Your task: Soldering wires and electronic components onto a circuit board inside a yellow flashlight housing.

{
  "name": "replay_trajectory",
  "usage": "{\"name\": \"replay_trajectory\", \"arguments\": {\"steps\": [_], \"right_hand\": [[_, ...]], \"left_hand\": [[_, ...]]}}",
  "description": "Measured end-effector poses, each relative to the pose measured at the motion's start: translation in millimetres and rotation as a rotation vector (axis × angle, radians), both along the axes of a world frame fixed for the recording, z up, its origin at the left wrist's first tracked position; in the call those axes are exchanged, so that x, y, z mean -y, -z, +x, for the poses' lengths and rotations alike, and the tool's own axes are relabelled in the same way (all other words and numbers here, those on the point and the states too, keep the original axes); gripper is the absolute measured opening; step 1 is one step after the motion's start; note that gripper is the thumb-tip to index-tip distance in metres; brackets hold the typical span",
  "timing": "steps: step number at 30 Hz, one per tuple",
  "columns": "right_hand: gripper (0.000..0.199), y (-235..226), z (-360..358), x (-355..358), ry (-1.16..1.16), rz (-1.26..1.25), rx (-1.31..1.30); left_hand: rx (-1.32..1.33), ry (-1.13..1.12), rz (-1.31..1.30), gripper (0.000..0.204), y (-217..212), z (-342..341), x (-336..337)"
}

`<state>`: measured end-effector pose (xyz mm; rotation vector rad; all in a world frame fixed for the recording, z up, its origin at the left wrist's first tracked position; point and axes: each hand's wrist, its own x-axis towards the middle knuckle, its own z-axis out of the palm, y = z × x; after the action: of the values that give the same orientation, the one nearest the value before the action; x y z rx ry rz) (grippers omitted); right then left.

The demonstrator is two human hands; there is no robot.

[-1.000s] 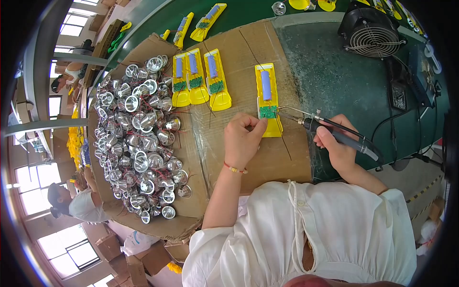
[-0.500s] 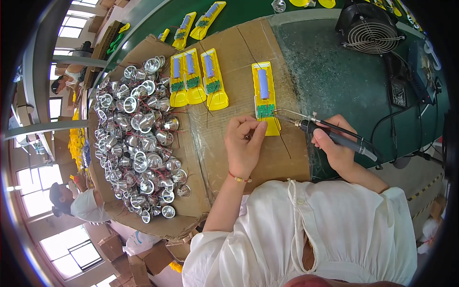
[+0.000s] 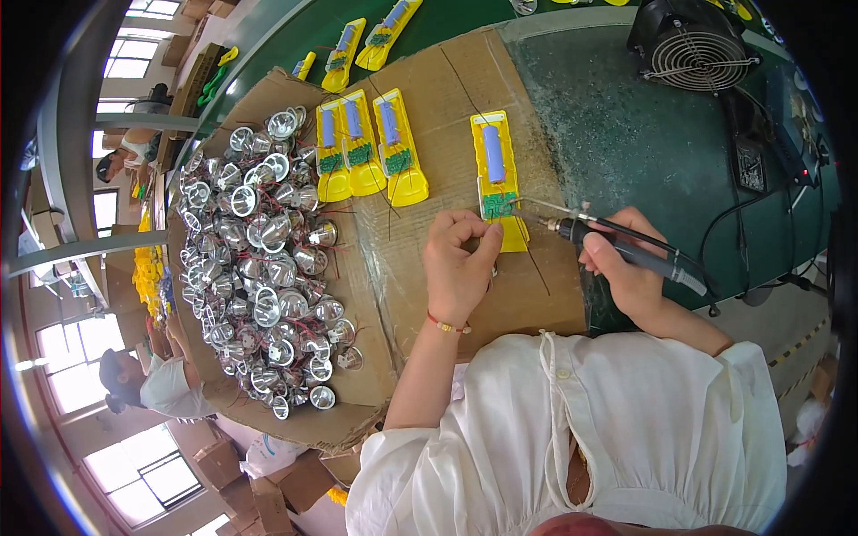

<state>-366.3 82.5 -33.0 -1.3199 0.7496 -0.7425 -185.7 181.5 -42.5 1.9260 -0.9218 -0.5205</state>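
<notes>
My right hand (image 3: 631, 272) grips a soldering iron (image 3: 617, 249) with a thin metal tube running along it. Its tip points left at the small green circuit board (image 3: 498, 205); whether it touches the board is too fine to tell. That board sits in a yellow plastic housing (image 3: 515, 236), below a purple cylindrical battery (image 3: 493, 154). Dark thin wires stick out from both ends of the housing. Close to the housing's lower left side, my left hand (image 3: 458, 264) is closed in a pinch, thumb against forefinger. Whatever lies between those fingers is hidden.
Under the work lies a cardboard sheet (image 3: 545, 295). To the left is a heap of silver lamp reflectors (image 3: 264, 232) with red wires. Several similar yellow housings (image 3: 404, 179) lie beyond. A black fan (image 3: 697, 62) stands far right on the green table (image 3: 608, 116). Co-workers sit farther left.
Both hands keep nearly the same pose. The soldering iron's tip shifts slightly at the board, and the whole view moves a little.
</notes>
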Motion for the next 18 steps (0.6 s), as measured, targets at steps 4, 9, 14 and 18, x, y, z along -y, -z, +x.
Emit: {"name": "replay_trajectory", "arguments": {"steps": [4,9,14,18], "right_hand": [[0.014,-3,-8,3,0.031,0.009,0.082],[0.013,1,-9,6,0.004,0.021,0.069],[0.013,2,-13,13,0.026,0.0,0.067],[0.014,11,-26,26,0.089,-0.034,0.042]], "left_hand": [[-0.071,-0.027,0.006,0.01,-5,-3,1],[-0.044,-0.009,0.007,0.01,2,1,1],[0.017,-0.002,0.038,0.008,-7,1,1],[-0.196,-0.129,-0.139,0.012,-19,-1,1]]}}
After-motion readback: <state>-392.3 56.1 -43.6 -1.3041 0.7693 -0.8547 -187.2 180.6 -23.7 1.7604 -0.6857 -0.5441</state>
